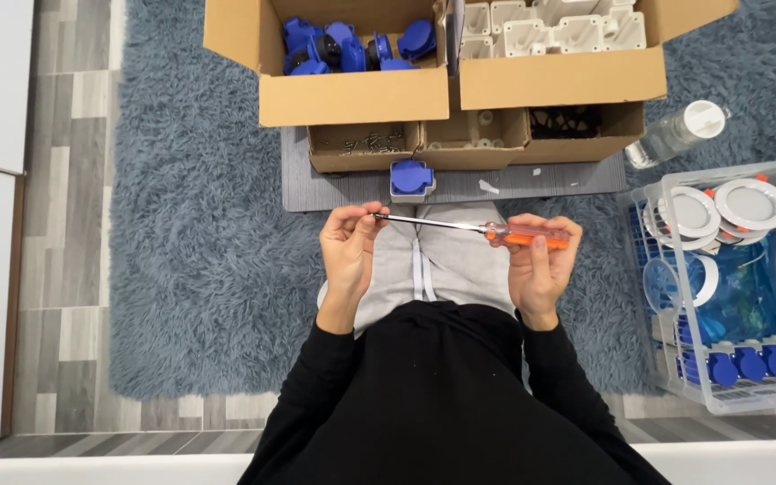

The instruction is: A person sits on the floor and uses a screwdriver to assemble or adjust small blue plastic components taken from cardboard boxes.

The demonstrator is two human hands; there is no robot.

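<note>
My right hand (539, 260) grips the orange handle of a screwdriver (496, 233), whose metal shaft points left. My left hand (349, 244) pinches something small at the shaft's tip; what it is cannot be made out. Both hands hover over my lap, just in front of a blue socket part (411, 178) that sits on a grey mat (334, 189).
Behind the mat stand cardboard boxes: one with blue parts (352, 47), one with white housings (550, 25), small ones with screws (365, 144). A clear basket (729, 287) with round white and blue parts is at right, next to a plastic bottle (675, 135). A shaggy blue rug (199, 251) lies underneath.
</note>
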